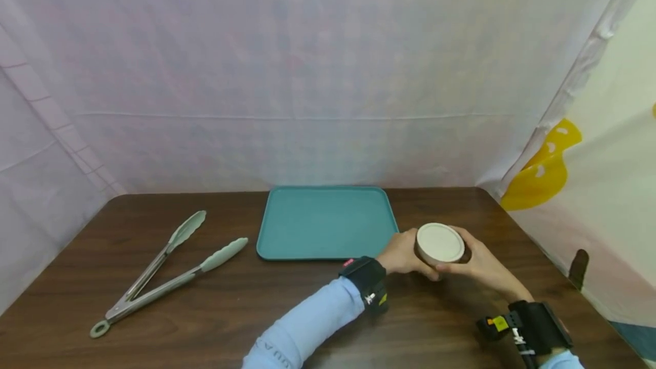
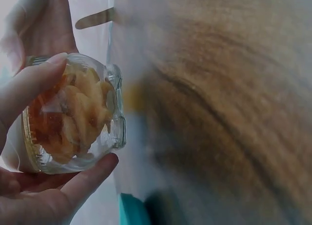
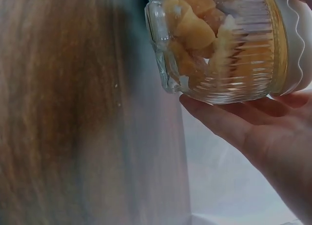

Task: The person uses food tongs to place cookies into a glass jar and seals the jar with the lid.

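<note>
Both hands hold a glass jar (image 2: 73,113) with a white lid (image 1: 440,242), raised above the table at the right. Orange-yellow chunks (image 3: 195,30) show through its ribbed glass. My left hand (image 1: 405,254) grips the jar's left side, thumb and fingers around the glass in the left wrist view. On the opposite side my right hand (image 1: 476,261) has its fingers around the jar, one fingertip close to the base in the right wrist view. The jar stands upright in the head view, lid on top.
A teal tray (image 1: 328,224) lies at the table's back middle, just left of the hands. Metal tongs (image 1: 154,286) with pale green tips and spread arms rest on the left. The brown wooden table (image 1: 205,323) meets white cloth (image 1: 307,73) behind it.
</note>
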A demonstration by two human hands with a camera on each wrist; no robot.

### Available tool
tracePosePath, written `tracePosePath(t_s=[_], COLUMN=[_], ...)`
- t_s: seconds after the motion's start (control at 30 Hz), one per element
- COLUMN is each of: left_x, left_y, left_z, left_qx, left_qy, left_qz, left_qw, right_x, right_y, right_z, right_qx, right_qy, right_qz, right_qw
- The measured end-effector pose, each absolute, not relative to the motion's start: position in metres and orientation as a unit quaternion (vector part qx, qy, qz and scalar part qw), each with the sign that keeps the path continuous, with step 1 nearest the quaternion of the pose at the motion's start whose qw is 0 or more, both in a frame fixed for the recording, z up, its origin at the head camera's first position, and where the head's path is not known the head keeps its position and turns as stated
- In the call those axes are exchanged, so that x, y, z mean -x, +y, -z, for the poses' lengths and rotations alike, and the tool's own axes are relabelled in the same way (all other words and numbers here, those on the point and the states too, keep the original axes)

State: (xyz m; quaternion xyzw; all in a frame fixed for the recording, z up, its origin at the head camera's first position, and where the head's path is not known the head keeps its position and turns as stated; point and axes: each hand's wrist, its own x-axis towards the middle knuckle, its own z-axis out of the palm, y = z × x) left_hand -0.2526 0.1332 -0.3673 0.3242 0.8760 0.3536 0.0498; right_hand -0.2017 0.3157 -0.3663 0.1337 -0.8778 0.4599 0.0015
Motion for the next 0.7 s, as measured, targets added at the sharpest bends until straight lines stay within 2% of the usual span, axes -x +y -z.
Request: tracePosePath(t_s=[0.37,0.7], left_x=[0.2496,0.2531], left_y=[0.1388,0.1343], left_z=[0.3749,0.3694], left_qx=[-0.278,-0.304], left_qy=[0.881,0.885], left_qz=[-0.379,-0.346], left_qw=[0.054,0.062], right_x=[0.2076,0.2104], right_y=[0.3169,0.3154], right_z=[0.3719,0.3666], right_qx=[-0.134,-0.140], right_qy=[-0.878,-0.884], right_qz=[-0.459,-0.445], right_qw=[-0.002,-0.026])
